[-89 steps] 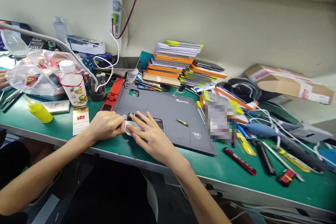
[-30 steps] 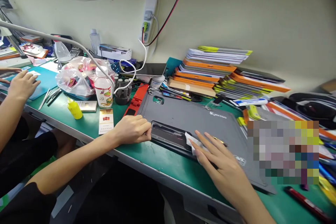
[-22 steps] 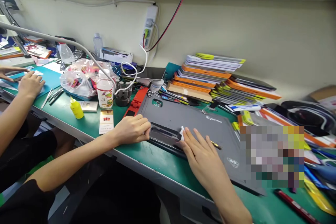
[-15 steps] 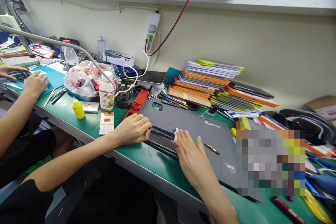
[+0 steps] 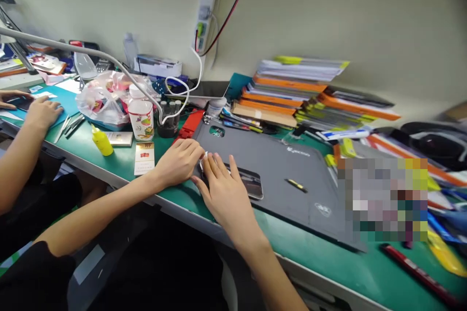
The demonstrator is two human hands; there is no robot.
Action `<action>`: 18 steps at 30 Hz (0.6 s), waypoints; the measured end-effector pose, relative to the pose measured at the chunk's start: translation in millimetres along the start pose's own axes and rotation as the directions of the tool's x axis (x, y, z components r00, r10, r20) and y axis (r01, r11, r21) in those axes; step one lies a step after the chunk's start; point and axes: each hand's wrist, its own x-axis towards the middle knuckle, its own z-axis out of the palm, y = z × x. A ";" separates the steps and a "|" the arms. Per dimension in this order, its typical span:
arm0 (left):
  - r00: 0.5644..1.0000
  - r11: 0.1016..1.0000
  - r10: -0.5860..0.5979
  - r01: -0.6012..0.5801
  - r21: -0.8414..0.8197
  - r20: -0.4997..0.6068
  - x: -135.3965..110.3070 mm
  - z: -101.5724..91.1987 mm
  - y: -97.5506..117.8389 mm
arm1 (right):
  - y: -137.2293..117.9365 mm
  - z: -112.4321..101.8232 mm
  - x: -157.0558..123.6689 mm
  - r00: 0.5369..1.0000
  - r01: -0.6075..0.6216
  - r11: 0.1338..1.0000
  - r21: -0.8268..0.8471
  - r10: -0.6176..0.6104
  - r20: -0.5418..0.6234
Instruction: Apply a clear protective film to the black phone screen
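A dark phone (image 5: 250,183) lies flat on the grey work mat (image 5: 280,165) near the table's front edge. My left hand (image 5: 178,160) is closed and steadies the phone's left end. My right hand (image 5: 222,189) lies flat on the phone with its fingers stretched out, pressing a small white wipe (image 5: 203,158) at the phone's left end. Most of the wipe is hidden under my fingers.
A cigarette pack (image 5: 144,158), a yellow bottle (image 5: 101,140), a drink bottle (image 5: 140,117) and a plastic bag (image 5: 102,99) stand left of the mat. Stacked flat boxes (image 5: 292,90) sit behind it. Tools and pens lie right. Another person's hand (image 5: 42,112) rests far left.
My right hand has slid the white wipe along the phone from its right end to its left end, up against my left hand. The left hand has stayed at the phone's left end.
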 end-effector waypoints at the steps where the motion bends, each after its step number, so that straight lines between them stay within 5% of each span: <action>1: 1.000 1.000 0.008 -0.008 -0.002 0.012 0.9 -0.1 0.0 | -4.7 -1.9 -1.4 1.000 -0.007 1.000 -0.018 0.007 -0.009; 6: 0.999 1.000 0.014 -0.015 -0.007 -0.038 4.4 -2.9 -1.0 | -5.5 -16.5 -25.9 0.999 -0.001 0.997 -0.083 -0.002 -0.042; 12: 1.000 1.000 0.016 -0.016 -0.012 -0.006 4.5 -1.3 -2.2 | 38.9 -30.1 -76.2 0.994 -0.040 0.992 -0.122 0.027 -0.105; 18: 0.999 1.000 0.007 -0.007 0.000 -0.048 1.7 -1.3 -1.8 | 25.9 -12.9 -39.0 0.977 -0.194 0.976 -0.096 0.184 -0.105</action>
